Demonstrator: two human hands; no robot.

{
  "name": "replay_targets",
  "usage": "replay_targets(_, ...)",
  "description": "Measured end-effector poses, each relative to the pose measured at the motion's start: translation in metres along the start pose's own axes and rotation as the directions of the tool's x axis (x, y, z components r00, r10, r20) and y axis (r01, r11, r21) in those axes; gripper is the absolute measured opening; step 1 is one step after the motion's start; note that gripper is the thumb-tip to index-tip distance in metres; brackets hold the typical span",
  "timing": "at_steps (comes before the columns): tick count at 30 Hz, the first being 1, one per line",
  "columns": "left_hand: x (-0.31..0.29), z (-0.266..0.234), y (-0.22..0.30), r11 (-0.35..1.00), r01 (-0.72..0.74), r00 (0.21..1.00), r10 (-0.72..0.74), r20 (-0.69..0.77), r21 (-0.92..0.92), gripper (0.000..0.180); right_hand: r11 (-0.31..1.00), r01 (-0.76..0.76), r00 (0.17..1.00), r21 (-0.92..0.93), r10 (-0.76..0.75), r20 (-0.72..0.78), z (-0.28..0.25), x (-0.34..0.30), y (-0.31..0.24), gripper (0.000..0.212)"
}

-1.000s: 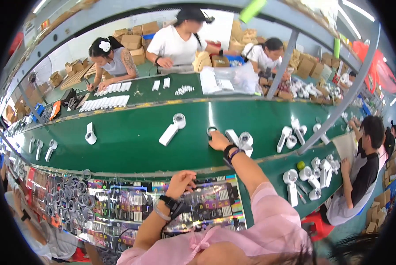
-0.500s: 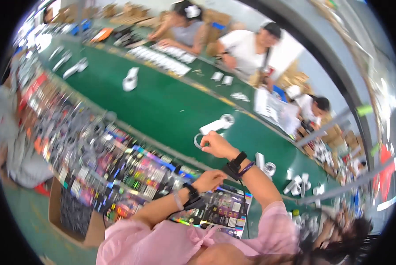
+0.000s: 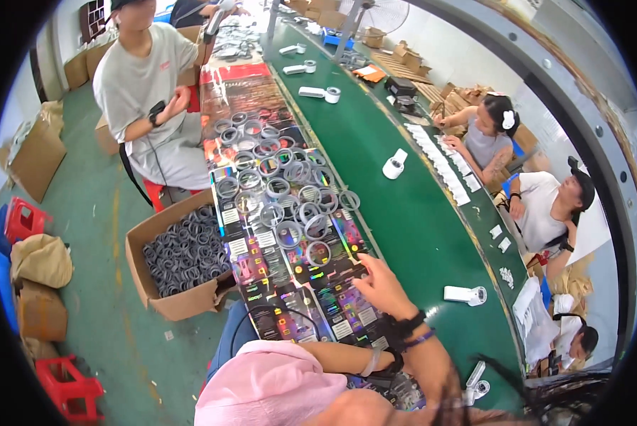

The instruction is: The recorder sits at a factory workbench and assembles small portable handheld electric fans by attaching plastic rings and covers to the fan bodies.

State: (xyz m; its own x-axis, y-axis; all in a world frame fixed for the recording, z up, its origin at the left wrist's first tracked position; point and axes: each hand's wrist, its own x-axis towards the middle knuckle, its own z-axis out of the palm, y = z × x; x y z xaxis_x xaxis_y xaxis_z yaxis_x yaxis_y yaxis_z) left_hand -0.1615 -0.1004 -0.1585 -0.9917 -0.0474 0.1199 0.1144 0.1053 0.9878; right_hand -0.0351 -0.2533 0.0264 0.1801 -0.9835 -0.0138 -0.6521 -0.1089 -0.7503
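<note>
My right hand (image 3: pixel 384 287) reaches over the edge of the printed sheets, its fingers apart with nothing seen between them. The closest grey ring (image 3: pixel 318 253) lies on the sheets just left of its fingertips, not touching them. My left forearm (image 3: pixel 332 357) crosses below; my left hand is hidden behind the right forearm. Many more grey rings (image 3: pixel 268 167) lie loosely along the sheets. On the green conveyor belt (image 3: pixel 432 234) to the right rests a white device (image 3: pixel 466 294) with a flat handle and a round head. Another white device (image 3: pixel 395 164) lies farther up.
A cardboard box (image 3: pixel 183 307) full of grey rings stands left of the table. A co-worker (image 3: pixel 155 78) sits beyond it. Other people (image 3: pixel 489 135) work across the belt, beside rows of white parts (image 3: pixel 435 160). A red stool (image 3: pixel 69 387) is at the lower left.
The view has swung left, bringing the ring pile and box closer to the middle. My right hand held a ring over the belt; now none shows in it. My left hand has become hidden.
</note>
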Motion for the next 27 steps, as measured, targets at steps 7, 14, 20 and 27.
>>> replay_targets(7, -0.060, -0.037, 0.104, 0.976, 0.089, 0.993, -0.071, 0.094, -0.201, 0.016, 0.840, -0.184, 0.947, -0.510, 0.013, -0.320, -0.103, -0.148, 0.055, 0.057)
replay_targets(14, -0.063, -0.032, 0.091, 0.932, 0.019, 0.998, 0.004, 0.063, -0.362, 0.017, 0.098, -0.988, 0.152, -0.119, 0.511, -0.846, -0.125, -0.349, 0.114, 0.081)
replay_targets(20, -0.063, -0.030, 0.095, 0.943, 0.048, 0.996, -0.021, 0.085, -0.330, 0.020, 0.244, -0.963, 0.227, -0.113, 0.516, -0.826, -0.105, -0.442, 0.209, 0.084)
replay_targets(27, -0.070, -0.040, 0.099, 0.929, 0.124, 0.989, -0.086, 0.123, -0.349, 0.021, 0.188, -0.982, 0.121, -0.001, 0.628, -0.769, -0.105, -0.384, 0.152, 0.071)
